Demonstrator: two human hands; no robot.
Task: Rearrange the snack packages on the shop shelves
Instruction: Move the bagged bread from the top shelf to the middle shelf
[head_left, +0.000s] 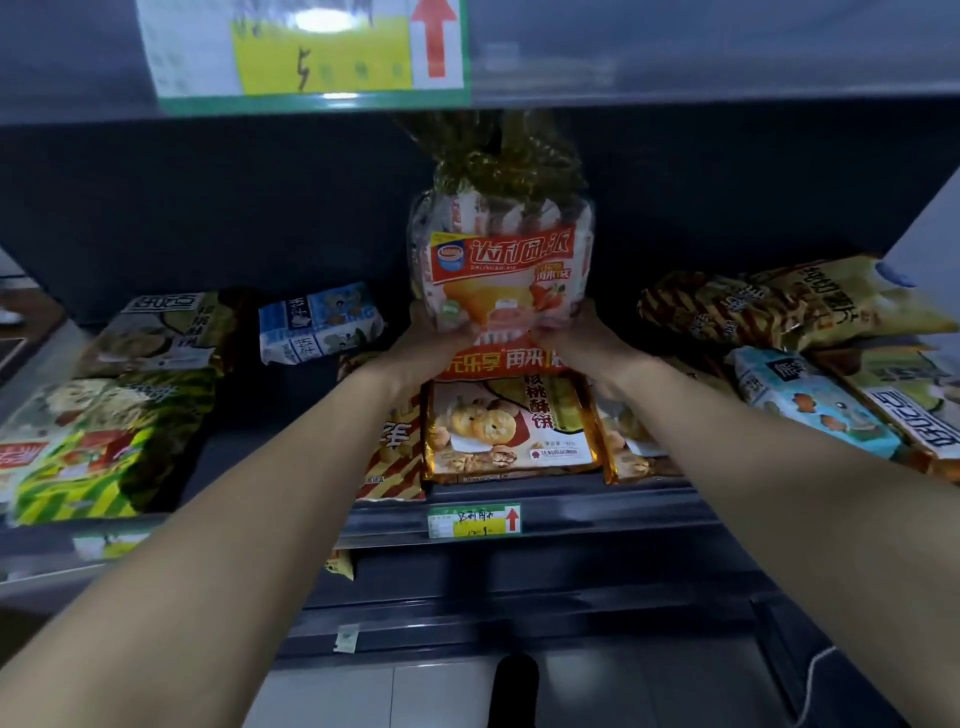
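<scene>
A tall clear bag of pies (501, 260) with a red and orange label and a gathered gold top stands upright at the middle of the shelf. My left hand (434, 340) grips its lower left corner and my right hand (574, 338) grips its lower right corner. Right in front of it lies a gold pack of walnut cookies (511, 426) flat near the shelf edge. Part of the bag's base is hidden behind my fingers.
Green and yellow packs (109, 415) lie at the left, a blue and white pack (319, 322) behind them. Gold striped bags (779, 306) and a light blue pack (810, 400) lie at the right. A price tag (474, 519) hangs on the shelf edge (623, 512). The upper shelf (675, 78) overhangs.
</scene>
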